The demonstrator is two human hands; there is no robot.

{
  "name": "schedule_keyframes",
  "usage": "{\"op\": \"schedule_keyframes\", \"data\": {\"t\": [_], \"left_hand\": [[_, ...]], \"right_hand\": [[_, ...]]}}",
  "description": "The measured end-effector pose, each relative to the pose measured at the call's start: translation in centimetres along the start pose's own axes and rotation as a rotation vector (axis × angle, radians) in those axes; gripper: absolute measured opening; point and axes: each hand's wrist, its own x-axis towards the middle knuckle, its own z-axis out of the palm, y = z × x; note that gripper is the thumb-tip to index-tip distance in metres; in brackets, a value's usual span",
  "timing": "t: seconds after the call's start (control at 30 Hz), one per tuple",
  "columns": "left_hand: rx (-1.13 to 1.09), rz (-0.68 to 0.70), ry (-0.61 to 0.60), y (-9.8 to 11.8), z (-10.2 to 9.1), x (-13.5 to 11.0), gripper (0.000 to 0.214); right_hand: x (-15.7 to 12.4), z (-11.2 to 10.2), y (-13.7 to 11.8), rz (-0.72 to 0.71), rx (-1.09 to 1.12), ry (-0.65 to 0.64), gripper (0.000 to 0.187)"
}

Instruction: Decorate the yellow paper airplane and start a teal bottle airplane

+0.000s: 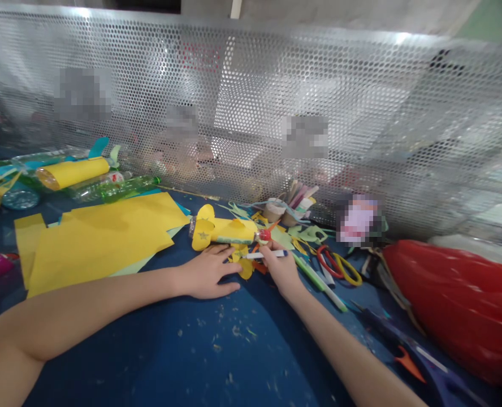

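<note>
My right hand (282, 272) is closed around a white marker (257, 255) with a dark blue end, held nearly level above some small yellow paper cutouts (246, 268). To its left, my left hand (208, 273) lies palm down on the blue table, fingers spread, fingertips beside the cutouts. It holds nothing. Just beyond both hands, a plastic bottle wrapped in yellow paper (236, 230) lies on its side. Its red cap (264, 234) points right, and rounded yellow paper fins (204, 217) stand at its left end, one with a grey star.
Yellow paper sheets (111, 232) lie left, with another yellow-wrapped bottle (75, 173) and a green bottle (132, 187) behind. Right are a green marker (311, 276), yellow-handled scissors (348, 270) and a red bag (458, 299). A perforated metal panel (251, 85) stands along the back.
</note>
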Motion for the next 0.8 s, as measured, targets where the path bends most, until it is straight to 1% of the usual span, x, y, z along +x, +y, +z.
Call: {"op": "schedule_keyframes", "data": {"t": [0.13, 0.2, 0.47, 0.8], "left_hand": [[-0.009, -0.015, 0.005, 0.01, 0.02, -0.03, 0.044], [-0.016, -0.015, 0.007, -0.05, 0.11, -0.03, 0.044], [-0.008, 0.003, 0.020, -0.27, 0.43, 0.04, 0.045], [-0.013, 0.001, 0.022, -0.23, 0.37, 0.02, 0.044]], "right_hand": [[-0.10, -0.35, -0.07, -0.028, 0.006, 0.110, 0.023], [-0.07, -0.45, 0.00, -0.040, -0.005, 0.133, 0.024], [0.10, -0.23, 0.13, -0.044, -0.022, 0.049, 0.027], [0.34, -0.29, 0.68, -0.056, -0.049, 0.036, 0.028]]}}
